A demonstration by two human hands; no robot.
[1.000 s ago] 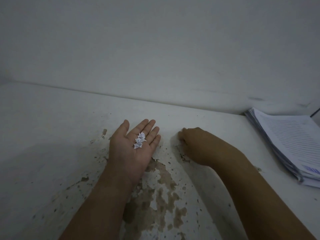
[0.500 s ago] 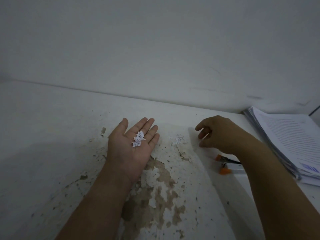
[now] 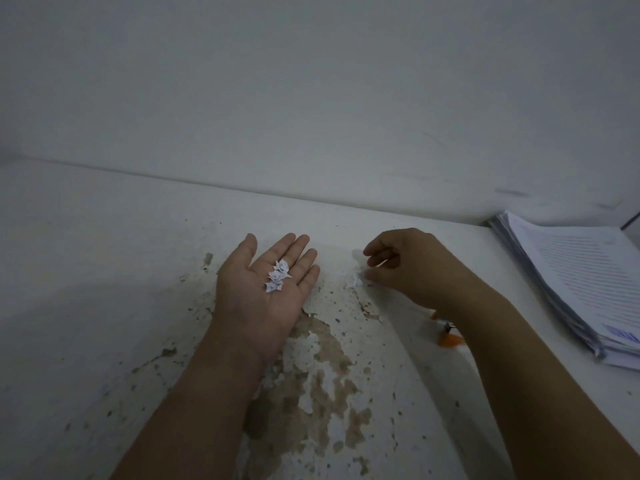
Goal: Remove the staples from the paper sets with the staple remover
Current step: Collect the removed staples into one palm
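Observation:
My left hand [image 3: 263, 299] lies palm up on the table, fingers flat, with a small heap of torn white paper scraps [image 3: 277, 280] resting on it. My right hand [image 3: 412, 268] hovers just right of it, its fingers curled and apart. The fingertips are right beside another small white scrap [image 3: 355, 281] on the table. The orange staple remover [image 3: 448, 337] lies on the table, mostly hidden under my right forearm. A thick stack of printed paper sets [image 3: 581, 285] sits at the far right.
The white table [image 3: 104, 289] has peeling, brown-stained paint in the middle. A plain white wall [image 3: 311, 98] rises along its far edge. The paper stack reaches the right frame edge.
My right hand moved left, from above the staple remover to the loose scrap on the table. Its forearm now covers more of the remover. The left hand stayed in place.

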